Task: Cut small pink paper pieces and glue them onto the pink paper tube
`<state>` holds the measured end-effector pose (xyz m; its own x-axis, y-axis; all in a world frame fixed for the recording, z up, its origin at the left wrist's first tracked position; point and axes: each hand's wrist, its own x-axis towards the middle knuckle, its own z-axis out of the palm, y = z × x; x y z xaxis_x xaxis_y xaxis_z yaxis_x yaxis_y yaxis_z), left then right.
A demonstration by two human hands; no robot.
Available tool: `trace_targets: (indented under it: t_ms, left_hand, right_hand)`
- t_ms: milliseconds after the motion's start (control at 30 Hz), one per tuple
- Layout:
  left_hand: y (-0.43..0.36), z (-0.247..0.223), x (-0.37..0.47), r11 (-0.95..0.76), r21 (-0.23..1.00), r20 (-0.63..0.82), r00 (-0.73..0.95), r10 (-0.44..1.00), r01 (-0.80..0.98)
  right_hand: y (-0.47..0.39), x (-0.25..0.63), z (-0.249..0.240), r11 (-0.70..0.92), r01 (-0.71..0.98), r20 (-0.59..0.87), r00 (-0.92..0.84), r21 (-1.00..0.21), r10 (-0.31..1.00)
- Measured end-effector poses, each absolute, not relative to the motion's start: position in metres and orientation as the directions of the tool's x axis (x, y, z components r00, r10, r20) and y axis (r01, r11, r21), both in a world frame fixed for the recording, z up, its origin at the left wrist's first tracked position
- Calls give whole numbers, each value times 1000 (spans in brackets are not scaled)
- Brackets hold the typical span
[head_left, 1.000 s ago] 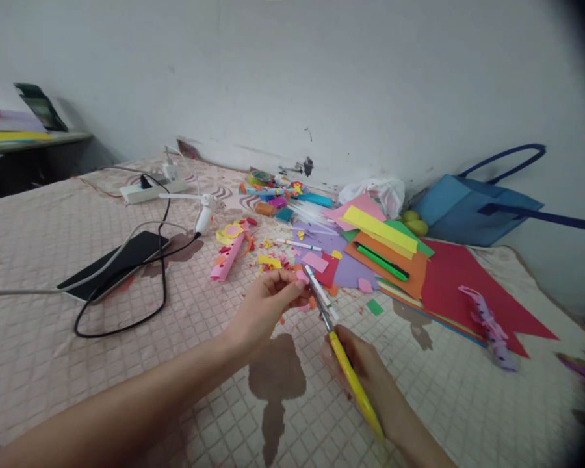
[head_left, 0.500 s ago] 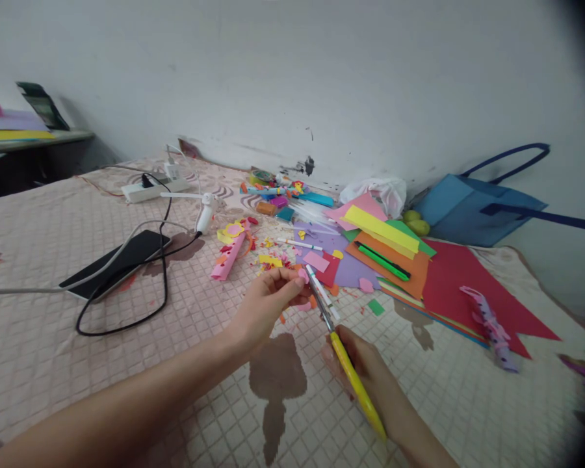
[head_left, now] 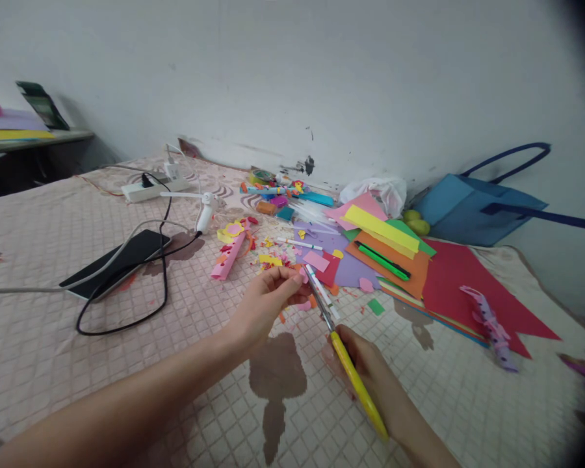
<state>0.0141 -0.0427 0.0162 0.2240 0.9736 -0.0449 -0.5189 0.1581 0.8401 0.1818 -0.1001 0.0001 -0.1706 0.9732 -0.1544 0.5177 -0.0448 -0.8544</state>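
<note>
The left hand (head_left: 270,296) pinches a small pink paper piece (head_left: 303,276) at the blades of the yellow-handled metal scissors (head_left: 355,380); the right hand (head_left: 371,367) curls closed around their handles. Scarcely anything has shifted in the last half-second, suggesting slow, careful trimming. Beyond the scissors lies a flat purple paper sheet (head_left: 355,270); left of them, a pink paper roll (head_left: 227,261).

across the back i see a plain greyish-white painted wall (head_left: 253,78), scuffed low down, with a blotchy black stain (head_left: 309,165). below it spreads a broad, pale beige quilted cloth (head_left: 214,416) with brown printed shapes. off to my left stands a thin-topped greyish table (head_left: 78,137), shadowy underneath. the light falls soft and dull.
</note>
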Motion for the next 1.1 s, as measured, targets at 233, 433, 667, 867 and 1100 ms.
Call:
trace_targets:
  t_ms: [233, 433, 667, 867, 1100]
  left_hand:
    - [-42, 20, 13, 178, 849, -72, 225, 972, -497]
    - [-42, 22, 13, 184, 847, -81, 221, 972, -498]
    - [-42, 23, 12, 194, 852, -101, 211, 972, -486]
    - [-40, 24, 11, 189, 869, -93, 224, 970, -458]
    - [-40, 25, 9, 191, 882, -99, 228, 969, -431]
  right_hand:
    - [-100, 183, 1, -2, 508, -97, -162, -861, 982]
    - [-100, 185, -1, -14, 522, -126, -179, -853, 976]
    - [-99, 186, -3, -24, 586, -153, -172, -810, 973]
    - [-100, 186, 2, -20, 578, -139, -162, -816, 977]
    - [-99, 188, 1, -47, 595, -167, -149, -802, 975]
